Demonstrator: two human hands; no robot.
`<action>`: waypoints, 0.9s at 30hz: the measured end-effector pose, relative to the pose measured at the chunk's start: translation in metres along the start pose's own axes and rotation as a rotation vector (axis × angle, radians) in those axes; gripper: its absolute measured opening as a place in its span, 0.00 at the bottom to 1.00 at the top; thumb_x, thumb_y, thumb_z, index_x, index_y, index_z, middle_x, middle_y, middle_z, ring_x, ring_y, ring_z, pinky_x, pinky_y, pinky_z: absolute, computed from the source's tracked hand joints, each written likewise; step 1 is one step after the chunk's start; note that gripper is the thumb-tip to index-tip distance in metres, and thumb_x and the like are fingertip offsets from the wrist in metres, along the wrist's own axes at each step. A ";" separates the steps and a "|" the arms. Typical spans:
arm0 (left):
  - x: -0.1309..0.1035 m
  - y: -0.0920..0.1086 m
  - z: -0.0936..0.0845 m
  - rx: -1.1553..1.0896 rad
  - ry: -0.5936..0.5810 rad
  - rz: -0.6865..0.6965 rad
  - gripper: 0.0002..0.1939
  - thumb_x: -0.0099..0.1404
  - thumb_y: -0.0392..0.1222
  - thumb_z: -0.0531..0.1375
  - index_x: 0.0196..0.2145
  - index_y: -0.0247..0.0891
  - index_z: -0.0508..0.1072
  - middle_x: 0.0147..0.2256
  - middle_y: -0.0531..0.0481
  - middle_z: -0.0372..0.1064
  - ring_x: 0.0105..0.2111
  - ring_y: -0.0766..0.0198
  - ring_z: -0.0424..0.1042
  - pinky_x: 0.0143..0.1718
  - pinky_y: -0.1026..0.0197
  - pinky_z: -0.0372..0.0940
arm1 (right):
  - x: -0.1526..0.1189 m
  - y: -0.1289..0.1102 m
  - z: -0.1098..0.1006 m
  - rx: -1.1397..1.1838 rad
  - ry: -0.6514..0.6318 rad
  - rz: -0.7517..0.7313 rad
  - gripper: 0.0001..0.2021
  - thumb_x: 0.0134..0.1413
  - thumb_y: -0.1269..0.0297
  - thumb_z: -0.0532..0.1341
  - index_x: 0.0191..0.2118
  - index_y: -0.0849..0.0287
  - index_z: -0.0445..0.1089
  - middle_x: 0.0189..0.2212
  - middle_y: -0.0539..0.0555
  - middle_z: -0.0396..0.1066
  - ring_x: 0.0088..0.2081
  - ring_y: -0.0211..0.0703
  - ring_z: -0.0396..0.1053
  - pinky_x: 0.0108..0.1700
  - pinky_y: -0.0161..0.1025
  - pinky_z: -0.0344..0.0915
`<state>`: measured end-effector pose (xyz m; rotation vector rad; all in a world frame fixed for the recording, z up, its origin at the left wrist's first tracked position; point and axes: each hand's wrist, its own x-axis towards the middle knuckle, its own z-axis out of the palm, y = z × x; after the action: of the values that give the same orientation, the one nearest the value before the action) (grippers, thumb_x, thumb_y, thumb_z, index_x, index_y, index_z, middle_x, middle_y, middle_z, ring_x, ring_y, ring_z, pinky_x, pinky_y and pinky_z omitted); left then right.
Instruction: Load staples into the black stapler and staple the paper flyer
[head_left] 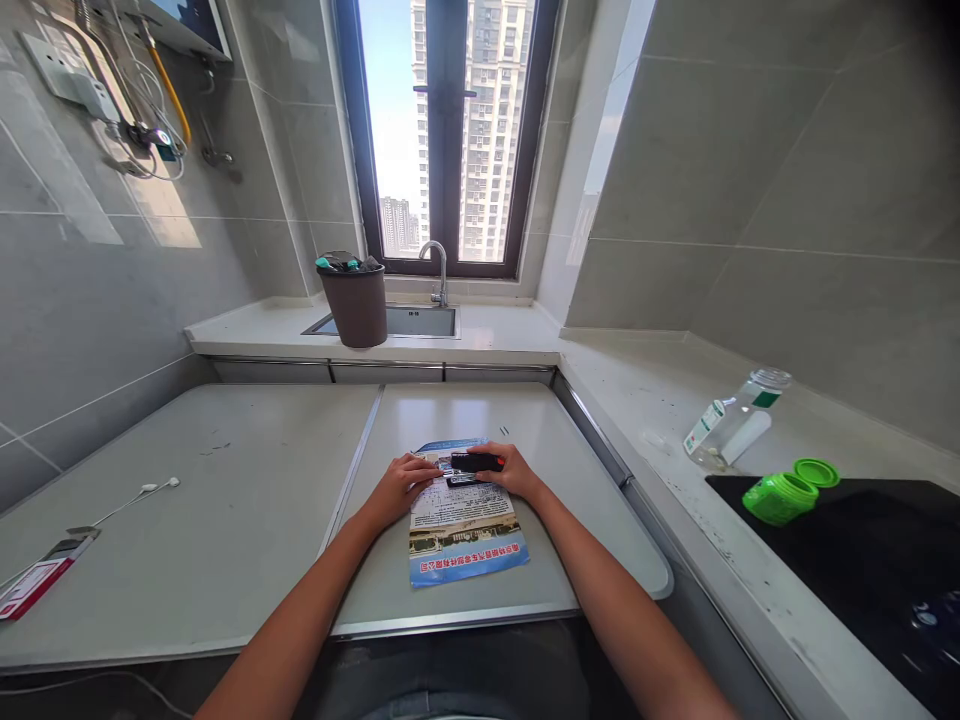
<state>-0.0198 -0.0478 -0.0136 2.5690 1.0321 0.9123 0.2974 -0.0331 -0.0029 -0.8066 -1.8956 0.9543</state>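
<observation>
On the folding table lies a printed leaflet (469,540) with a blue border and a building photo. Over its upper part my right hand (514,470) is closed around the right end of a black stapler (474,462), whose upper and lower parts look spread apart. My left hand (409,485) rests at the leaflet's left edge, fingers together and tips near the stapler's left end. Whatever those fingertips pinch is too small to make out. Just beyond the leaflet, small thin metal pieces (504,430) that look like staples lie on the tabletop.
A brown bin (358,308) stands on the far counter beside the sink (420,321) and faucet (442,270). At right are a clear jar (731,425), an open green container (781,498) and a black cooktop (885,550). A red-and-white box (45,580) and white earphones (161,487) lie at left.
</observation>
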 end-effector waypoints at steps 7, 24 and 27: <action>0.001 0.002 -0.009 -0.052 0.021 -0.046 0.11 0.76 0.45 0.59 0.43 0.45 0.83 0.46 0.45 0.79 0.48 0.54 0.74 0.53 0.50 0.64 | -0.001 0.000 -0.005 0.067 0.058 0.015 0.26 0.49 0.51 0.77 0.53 0.54 0.81 0.48 0.56 0.81 0.50 0.54 0.77 0.56 0.50 0.70; 0.001 0.028 0.004 -0.325 0.044 -0.125 0.06 0.68 0.40 0.61 0.34 0.39 0.67 0.32 0.53 0.67 0.34 0.63 0.66 0.40 0.60 0.63 | 0.002 -0.024 0.028 0.147 -0.182 -0.087 0.28 0.56 0.51 0.74 0.60 0.53 0.77 0.51 0.57 0.80 0.51 0.51 0.77 0.54 0.45 0.73; 0.003 0.028 0.002 -0.263 0.012 -0.089 0.05 0.70 0.41 0.61 0.36 0.39 0.69 0.33 0.52 0.68 0.34 0.62 0.67 0.42 0.59 0.64 | 0.002 -0.022 0.029 0.094 -0.171 -0.117 0.28 0.54 0.51 0.75 0.59 0.54 0.78 0.48 0.56 0.81 0.47 0.50 0.78 0.53 0.45 0.73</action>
<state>-0.0014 -0.0660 -0.0020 2.2874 0.9511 0.9703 0.2674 -0.0510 0.0070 -0.5679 -2.0039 1.0586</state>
